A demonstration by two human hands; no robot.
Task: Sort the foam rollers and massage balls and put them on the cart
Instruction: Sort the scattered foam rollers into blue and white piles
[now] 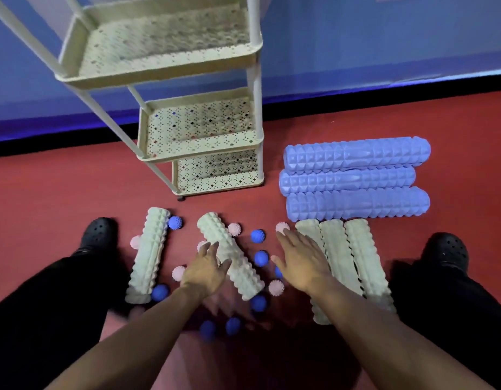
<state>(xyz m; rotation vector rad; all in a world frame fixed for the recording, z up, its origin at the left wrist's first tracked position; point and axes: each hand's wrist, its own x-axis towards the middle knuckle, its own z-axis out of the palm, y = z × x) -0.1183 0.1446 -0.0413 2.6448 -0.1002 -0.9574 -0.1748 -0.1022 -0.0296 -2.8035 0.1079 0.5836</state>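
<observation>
Foam, pale green and ridged, makes up the roller (231, 256) lying slantwise on the red floor (46, 192) between the person's feet, with blue and pink spiked massage balls (261, 258) scattered around it. It looks light and springy, and the ridges should keep it from slipping; taking it around the middle, where it balances, seems best. The left hand (205, 273) reaches down with fingers spread, its fingertips at the roller's side, its grip released and holding nothing. The right hand (300, 260) hovers flat and open-fingered beside three more green rollers (353, 257) laid side by side. Three long blue rollers (353, 178) lie stacked together nearby, just right of the cream cart (257, 130), whose shelves carry nothing.
</observation>
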